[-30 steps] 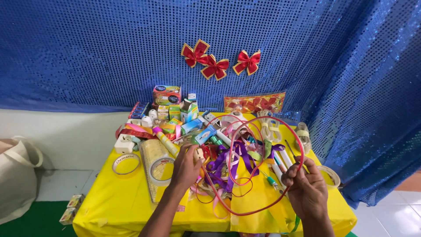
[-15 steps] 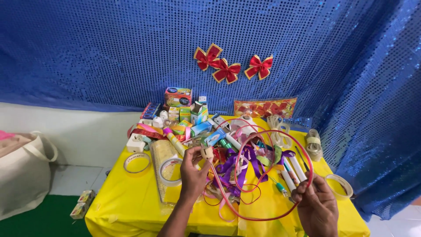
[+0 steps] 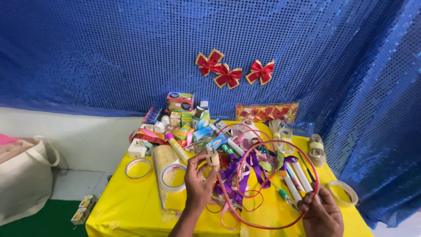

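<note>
Small colourful boxes (image 3: 182, 115) at table's back; clear bow packet (image 3: 266, 113) beside them

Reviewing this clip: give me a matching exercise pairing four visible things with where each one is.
Things:
1. small ribbon spool
2. red hoop
3. three red bows
4. cream tote bag

Places:
A. pinned on the blue sequin backdrop
B. left of the yellow table
C. in the left hand
D. gripped by the right hand

Pairs: 1-C, 2-D, 3-A, 4-B

The right hand (image 3: 322, 215) is cut off by the bottom edge; the cream canvas bag (image 3: 22, 180) by the left; small cardboard boxes (image 3: 186, 115) blur together.
</note>
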